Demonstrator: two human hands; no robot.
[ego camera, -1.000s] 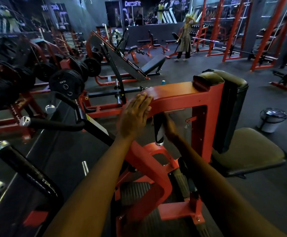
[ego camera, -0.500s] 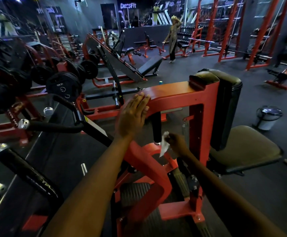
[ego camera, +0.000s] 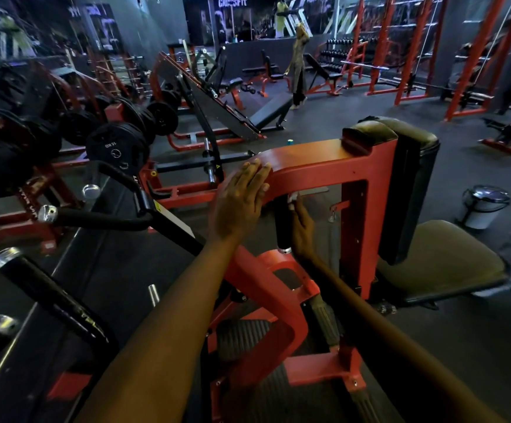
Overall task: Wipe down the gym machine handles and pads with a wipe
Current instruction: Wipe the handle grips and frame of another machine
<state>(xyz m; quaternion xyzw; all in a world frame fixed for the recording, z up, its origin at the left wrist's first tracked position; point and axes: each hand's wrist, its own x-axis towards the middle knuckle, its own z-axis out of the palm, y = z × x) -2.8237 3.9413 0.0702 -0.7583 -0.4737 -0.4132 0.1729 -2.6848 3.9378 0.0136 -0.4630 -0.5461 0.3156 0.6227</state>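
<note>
Since half a second ago the right hand has gone up along the black cylindrical handle; its grip presses the white wipe against the handle top. The left hand lies flat, fingers straight, on the smooth orange frame. A wall sign reads "CrossFit"; a plate reads "15 KG".

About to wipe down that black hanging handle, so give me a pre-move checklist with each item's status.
1. Left hand flat on the red frame, bracing: ok.
2. Right hand against the black handle: ok.
3. Wipe between fingers and handle top: ok, only a small bit shows.
4. Wipe still damp: cannot tell.
5. Handle's chrome end cap unobstructed below: ok.
</note>
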